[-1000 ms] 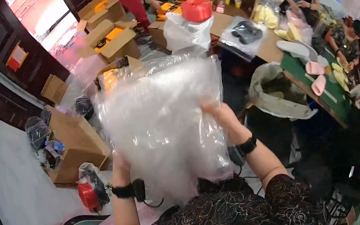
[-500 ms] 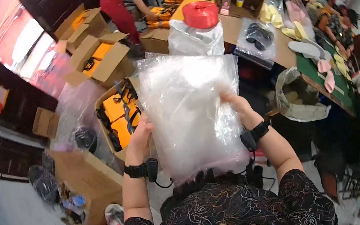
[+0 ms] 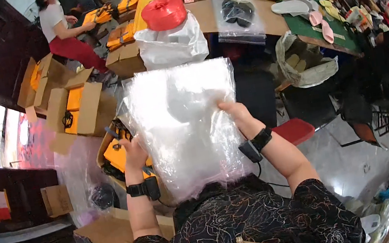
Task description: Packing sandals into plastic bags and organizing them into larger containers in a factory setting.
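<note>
A thick stack of clear plastic bags point(image 3: 184, 123) stands out in front of me, its lower end near my lap and its glossy face catching the light. My left hand point(image 3: 133, 154) is at the stack's left edge, with the thumb sticking outward and the other fingers partly hidden by the plastic. On the right side, my right hand point(image 3: 240, 116) grips the stack, fingertips lying over its front face. Both wrists wear black bands with small boxes.
Open cartons point(image 3: 80, 108) with orange packages stand at the left. Ahead is a white sack point(image 3: 172, 42) topped by a red twine roll point(image 3: 164, 12). Bagged black slippers point(image 3: 238, 12) lie on the table. A lined bin point(image 3: 306, 62) and a red stool point(image 3: 295, 131) are at the right. Other people work farther off.
My view has swung to the right, so the surroundings sit further left. My right hand has shifted slightly over the bags. The left thumb now points away from their edge.
</note>
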### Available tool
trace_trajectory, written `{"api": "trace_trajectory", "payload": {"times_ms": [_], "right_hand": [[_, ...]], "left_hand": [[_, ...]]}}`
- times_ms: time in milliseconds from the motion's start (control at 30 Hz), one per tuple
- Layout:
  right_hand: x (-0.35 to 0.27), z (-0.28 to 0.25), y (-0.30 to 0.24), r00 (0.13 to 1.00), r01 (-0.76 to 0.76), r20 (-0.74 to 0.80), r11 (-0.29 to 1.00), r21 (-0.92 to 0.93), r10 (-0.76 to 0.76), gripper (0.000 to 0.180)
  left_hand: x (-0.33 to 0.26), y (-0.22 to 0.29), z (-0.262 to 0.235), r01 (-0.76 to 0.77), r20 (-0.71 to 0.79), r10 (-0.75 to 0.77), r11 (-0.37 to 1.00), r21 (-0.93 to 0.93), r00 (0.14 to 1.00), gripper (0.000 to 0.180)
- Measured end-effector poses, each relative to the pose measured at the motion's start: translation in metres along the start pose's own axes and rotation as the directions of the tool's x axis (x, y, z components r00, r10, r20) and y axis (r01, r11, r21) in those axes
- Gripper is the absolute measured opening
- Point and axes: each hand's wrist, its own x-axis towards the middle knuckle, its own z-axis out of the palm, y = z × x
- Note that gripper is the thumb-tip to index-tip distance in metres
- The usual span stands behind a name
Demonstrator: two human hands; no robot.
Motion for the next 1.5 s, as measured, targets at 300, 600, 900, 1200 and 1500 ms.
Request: {"api": "trace_trajectory", "payload": {"times_ms": [300,600,900,1200,1500], "right_hand": [[0.019,0.01,-0.007,0.952,0.14,-0.267,0.989,-0.049,-0.148,0.029],[-0.012,0.013,-0.082,0.952,0.242,-0.18,0.969,-0.054,-0.248,0.034],[0.023,-0.022,-0.129,0.846,0.377,-0.419,0.925,0.032,-0.331,0.038],[0.151,-0.024,-0.182,0.772,0.267,-0.532,0.937,-0.224,-0.347,0.039],[0.283,0.03,-0.216,0.932,0.204,-0.318,0.977,0.06,-0.175,0.035]], "left_hand": [[0.058,0.015,0.048,0.146,-0.336,0.161,0.672,0.726,0.928,0.074],[0.159,0.038,0.032,0.196,-0.344,-0.025,0.859,0.472,0.938,0.036],[0.277,0.036,0.087,0.149,-0.094,-0.116,0.709,0.689,0.989,0.056],[0.438,0.069,0.016,0.572,-0.346,-0.457,0.704,0.421,0.819,0.033],[0.537,0.182,-0.041,0.65,-0.333,-0.559,0.669,0.361,0.76,0.023]]}}
